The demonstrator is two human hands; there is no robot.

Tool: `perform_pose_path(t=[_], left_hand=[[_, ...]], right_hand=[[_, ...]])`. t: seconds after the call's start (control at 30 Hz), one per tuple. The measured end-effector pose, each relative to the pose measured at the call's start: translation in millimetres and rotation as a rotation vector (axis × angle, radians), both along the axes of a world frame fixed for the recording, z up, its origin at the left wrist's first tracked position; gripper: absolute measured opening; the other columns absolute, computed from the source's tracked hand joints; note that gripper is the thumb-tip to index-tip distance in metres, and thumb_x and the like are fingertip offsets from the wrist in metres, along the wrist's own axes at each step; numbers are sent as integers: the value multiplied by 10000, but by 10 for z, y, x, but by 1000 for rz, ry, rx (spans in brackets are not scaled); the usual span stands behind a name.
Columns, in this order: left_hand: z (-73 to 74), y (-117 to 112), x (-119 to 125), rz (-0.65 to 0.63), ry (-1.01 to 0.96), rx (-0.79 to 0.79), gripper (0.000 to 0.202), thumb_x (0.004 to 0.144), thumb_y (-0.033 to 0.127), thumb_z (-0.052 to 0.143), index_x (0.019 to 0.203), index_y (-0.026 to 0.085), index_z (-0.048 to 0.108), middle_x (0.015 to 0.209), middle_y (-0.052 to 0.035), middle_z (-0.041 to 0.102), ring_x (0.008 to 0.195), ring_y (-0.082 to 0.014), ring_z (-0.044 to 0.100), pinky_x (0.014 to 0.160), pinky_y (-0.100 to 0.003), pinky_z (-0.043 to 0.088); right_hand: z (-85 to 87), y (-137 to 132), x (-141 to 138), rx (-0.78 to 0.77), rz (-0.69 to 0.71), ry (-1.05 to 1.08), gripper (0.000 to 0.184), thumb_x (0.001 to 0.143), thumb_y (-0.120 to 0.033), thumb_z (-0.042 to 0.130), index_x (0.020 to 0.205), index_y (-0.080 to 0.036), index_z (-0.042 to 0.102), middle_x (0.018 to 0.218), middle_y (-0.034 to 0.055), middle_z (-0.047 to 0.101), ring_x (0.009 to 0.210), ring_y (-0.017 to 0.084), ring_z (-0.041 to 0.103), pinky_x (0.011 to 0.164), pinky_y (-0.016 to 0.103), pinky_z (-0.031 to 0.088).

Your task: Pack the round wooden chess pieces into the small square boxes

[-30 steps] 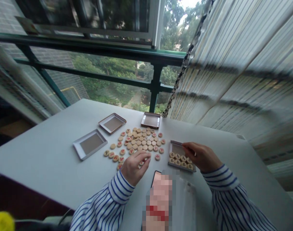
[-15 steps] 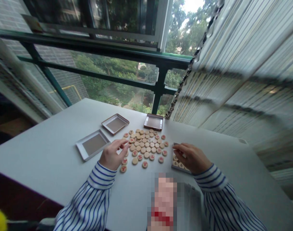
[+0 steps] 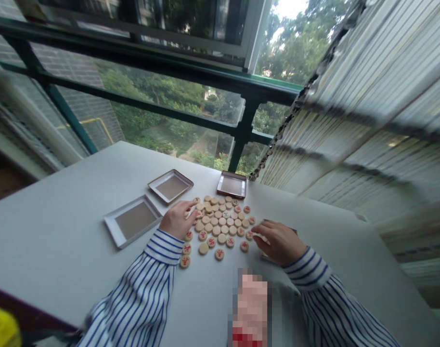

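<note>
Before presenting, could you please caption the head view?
Left hand and right hand at scattered round pieces on a table.

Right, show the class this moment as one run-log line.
left hand: at left side of round pieces | right hand: partly covering tray at right | grips: unclear | other trays: two left of pieces, one beyond

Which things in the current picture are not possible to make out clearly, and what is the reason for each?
All in the head view:
- Inside of the right tray: mostly hidden by the right hand.
- Whether the left hand grips a piece: its fingers overlap the pieces.
- Red characters: too small and blurred to read.
- What the pixelated patch covers: masked.
- Yellow object: cut off by the left and bottom edges.
</note>
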State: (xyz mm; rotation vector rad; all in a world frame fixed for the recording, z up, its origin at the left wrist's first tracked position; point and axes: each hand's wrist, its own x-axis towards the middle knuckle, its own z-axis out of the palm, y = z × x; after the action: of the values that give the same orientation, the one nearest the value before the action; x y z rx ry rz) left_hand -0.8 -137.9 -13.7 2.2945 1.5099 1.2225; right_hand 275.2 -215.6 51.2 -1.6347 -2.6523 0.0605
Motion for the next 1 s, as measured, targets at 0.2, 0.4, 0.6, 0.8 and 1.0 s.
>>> perform_pose_path(t=[0.2,0.4,0.6,0.8,1.0], left_hand=[[-43,2,-152,8,25,-15,220,751,231,507,922,161,626,908,-73,669,812,-190,614,752,-323,494],[-77,15,-199,75,79,13,204,752,204,496,908,181,624,885,-59,673,831,-202,609,765,-335,483],[-84,21,-239,130,89,-9,218,755,181,484,926,177,620,900,-64,668,830,-207,604,765,-334,483],[-105,39,-385,247,80,-47,226,770,187,462,932,170,620,895,-70,666,803,-210,606,742,-328,480],[-126,31,-455,253,78,-96,241,775,196,462,953,157,620,904,-79,665,803,-217,602,739,-340,479]], right_hand=[[31,209,-249,-36,59,1,193,838,-245,440,912,-192,610,889,63,644,850,175,566,716,279,396],[-59,533,-625,13,123,-5,192,823,-256,461,927,-194,610,886,62,636,858,180,542,725,288,382],[-141,784,-1036,14,253,-38,209,813,-249,467,969,-188,593,957,67,623,900,196,501,744,311,360],[-194,898,-1287,26,375,-67,183,829,-253,456,945,-198,586,1041,63,606,969,205,459,762,334,321],[-215,939,-1324,18,394,-93,117,811,-226,483,856,-192,586,939,53,634,931,197,470,739,329,292]])
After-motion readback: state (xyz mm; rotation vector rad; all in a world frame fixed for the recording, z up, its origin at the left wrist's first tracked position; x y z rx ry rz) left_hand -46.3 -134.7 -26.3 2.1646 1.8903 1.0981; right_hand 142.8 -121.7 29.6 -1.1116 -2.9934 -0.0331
